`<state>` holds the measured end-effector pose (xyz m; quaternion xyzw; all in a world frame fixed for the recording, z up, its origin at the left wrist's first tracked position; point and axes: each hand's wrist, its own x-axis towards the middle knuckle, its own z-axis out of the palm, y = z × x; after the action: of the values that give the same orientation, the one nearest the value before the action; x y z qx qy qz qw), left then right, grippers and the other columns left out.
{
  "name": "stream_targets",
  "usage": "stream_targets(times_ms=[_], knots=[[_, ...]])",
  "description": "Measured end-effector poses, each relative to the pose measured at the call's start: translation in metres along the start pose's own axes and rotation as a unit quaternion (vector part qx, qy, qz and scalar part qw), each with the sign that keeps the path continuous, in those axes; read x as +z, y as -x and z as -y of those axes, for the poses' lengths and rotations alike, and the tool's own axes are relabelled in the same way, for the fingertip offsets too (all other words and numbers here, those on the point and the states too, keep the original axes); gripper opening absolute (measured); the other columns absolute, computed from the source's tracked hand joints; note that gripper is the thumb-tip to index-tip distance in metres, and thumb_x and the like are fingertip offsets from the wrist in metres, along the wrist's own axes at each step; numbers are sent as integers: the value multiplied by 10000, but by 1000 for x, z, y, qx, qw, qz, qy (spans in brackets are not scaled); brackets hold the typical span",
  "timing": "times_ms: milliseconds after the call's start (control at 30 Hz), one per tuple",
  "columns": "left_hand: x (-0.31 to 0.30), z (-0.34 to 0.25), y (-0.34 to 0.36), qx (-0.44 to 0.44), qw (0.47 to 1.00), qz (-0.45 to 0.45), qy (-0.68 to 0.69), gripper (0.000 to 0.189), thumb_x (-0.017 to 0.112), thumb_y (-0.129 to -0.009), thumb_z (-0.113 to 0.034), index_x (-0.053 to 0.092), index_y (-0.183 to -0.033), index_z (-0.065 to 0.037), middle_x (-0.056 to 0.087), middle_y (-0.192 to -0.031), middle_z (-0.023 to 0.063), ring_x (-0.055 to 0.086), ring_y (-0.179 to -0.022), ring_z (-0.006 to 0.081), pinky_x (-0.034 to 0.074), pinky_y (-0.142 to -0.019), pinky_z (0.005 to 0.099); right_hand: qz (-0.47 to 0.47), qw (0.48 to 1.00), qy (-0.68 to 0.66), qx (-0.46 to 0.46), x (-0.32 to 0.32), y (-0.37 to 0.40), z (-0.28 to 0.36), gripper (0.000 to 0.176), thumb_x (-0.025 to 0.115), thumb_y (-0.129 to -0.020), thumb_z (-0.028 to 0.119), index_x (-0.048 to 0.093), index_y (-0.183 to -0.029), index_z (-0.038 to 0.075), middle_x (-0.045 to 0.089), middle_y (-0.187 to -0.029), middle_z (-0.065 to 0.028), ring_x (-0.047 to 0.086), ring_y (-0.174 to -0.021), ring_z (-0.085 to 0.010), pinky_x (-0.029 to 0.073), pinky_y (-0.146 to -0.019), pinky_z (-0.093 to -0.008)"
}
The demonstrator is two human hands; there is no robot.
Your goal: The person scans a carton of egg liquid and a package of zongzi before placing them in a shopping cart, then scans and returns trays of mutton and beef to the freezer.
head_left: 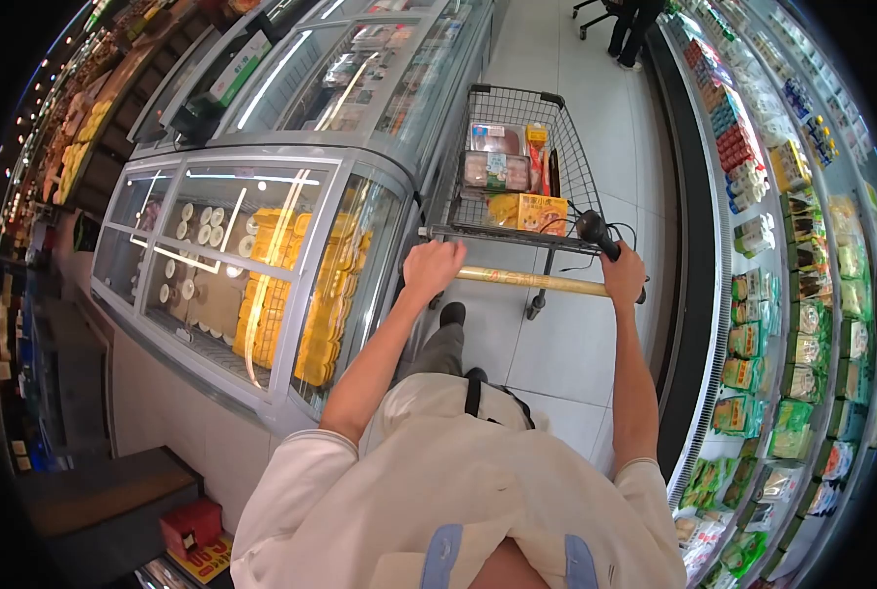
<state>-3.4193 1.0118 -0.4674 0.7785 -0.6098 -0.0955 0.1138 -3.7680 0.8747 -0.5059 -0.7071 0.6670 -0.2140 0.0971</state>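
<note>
My left hand (434, 267) is closed round the left end of the yellow handle bar (537, 280) of a shopping cart. At the bar's right end my right hand (624, 273) is closed too, its fingers partly hidden behind a black, microphone-like object (593, 230) with a cable. Ahead of the handle stands the black wire cart basket (581, 167). Inside it are clear trays of packed meat (496, 171), a yellow box (542, 213) near the handle, and a red and yellow package (537, 157) at the right.
A glass-topped freezer (232, 265) with yellow packs runs close along the cart's left. On the right are refrigerated shelves (743, 324) of packaged goods behind a dark ledge. Up the tiled aisle, a person's dark-clothed legs (635, 29) stand beside a wheeled base.
</note>
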Motion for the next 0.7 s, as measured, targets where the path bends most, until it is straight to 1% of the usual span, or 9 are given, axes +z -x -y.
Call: stream_targets(times_ms=[67,200,300,333,433,467,567,667,700], knots=[[4,-4,-19,9,999,-33,1,519,463,-1001,-377,727,-723,-27,666,-689,220,666,-665,426,553,-680,507,18,1000,-1,4,-1,-23,2,259,750,-806,223,721,-1013,69,715,-876,-192,689,-847,-397,545,-775,-498],[9,-5,-62,47,993,-106,17,485,523,-978,-348,706,-659,-31,640,-620,201,647,-595,412,550,-619,489,6,1000,12,-2,8,-64,3,288,767,-818,270,713,-1017,70,708,-880,-186,672,-857,-407,517,-758,-509],[11,0,-96,64,989,-122,44,442,549,-977,-320,691,-665,-42,614,-587,195,628,-559,407,527,-569,493,8,1000,10,-7,18,-95,9,301,767,-816,275,712,-1030,70,707,-891,-187,671,-860,-409,515,-763,-511],[12,0,-106,72,986,-139,53,433,558,-968,-331,700,-671,-50,616,-592,197,631,-561,406,533,-576,490,17,1000,6,0,20,-104,12,307,766,-817,276,712,-1038,69,708,-897,-188,672,-866,-409,517,-766,-510],[16,0,-137,65,990,-116,36,426,559,-963,-341,713,-680,-62,620,-594,197,638,-562,401,540,-584,483,29,1000,9,7,24,-132,12,316,758,-821,271,709,-1059,68,712,-916,-190,676,-888,-410,523,-780,-504],[19,0,-149,50,994,-97,21,432,551,-967,-356,725,-689,-76,626,-590,189,644,-557,392,544,-579,478,31,999,13,5,27,-144,12,318,754,-823,268,708,-1066,68,713,-923,-190,678,-896,-411,525,-786,-502],[15,1,-177,71,992,-101,19,455,535,-978,-367,725,-682,-78,627,-579,181,646,-547,383,543,-567,478,24,999,26,4,30,-169,22,317,741,-829,255,707,-1085,70,715,-933,-191,680,-916,-411,531,-800,-495],[16,0,-204,80,990,-111,45,467,584,-944,-360,695,-607,-56,605,-543,188,621,-493,376,531,-521,467,-7,1000,0,-1,37,-193,27,255,766,-802,232,695,-964,48,703,-843,-192,671,-830,-411,511,-736,-501],[14,-1,-214,72,991,-103,41,466,579,-947,-360,698,-615,-55,610,-551,189,624,-499,375,532,-526,468,-10,1000,4,-5,41,-203,27,257,768,-802,234,695,-966,49,703,-841,-191,672,-830,-410,511,-736,-501]])
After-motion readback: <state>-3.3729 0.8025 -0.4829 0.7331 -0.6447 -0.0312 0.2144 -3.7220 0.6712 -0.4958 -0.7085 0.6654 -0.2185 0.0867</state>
